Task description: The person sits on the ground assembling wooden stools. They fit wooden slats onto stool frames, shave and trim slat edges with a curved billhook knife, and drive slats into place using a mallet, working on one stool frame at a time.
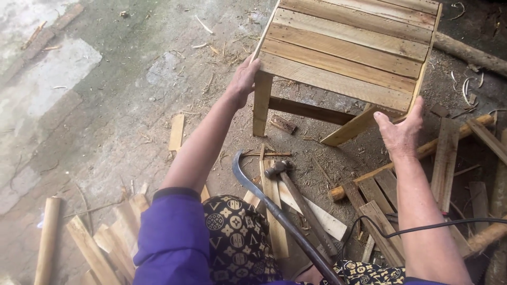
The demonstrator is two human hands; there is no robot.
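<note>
A small wooden table (343, 58) with a slatted plank top stands on the dirt floor in front of me. My left hand (244, 79) grips its near left corner, just above a leg (261, 103). My right hand (402, 132) holds the near right corner, fingers on the edge next to a slanted brace (351, 128). Below my arms lie a hammer (296, 198) and a curved dark crowbar (280, 221) on the ground.
Loose planks and wood offcuts (105, 243) are scattered at the lower left and right. A round pole (47, 240) lies at the left, another log (467, 53) at the upper right. A black cable (422, 228) crosses near my right arm.
</note>
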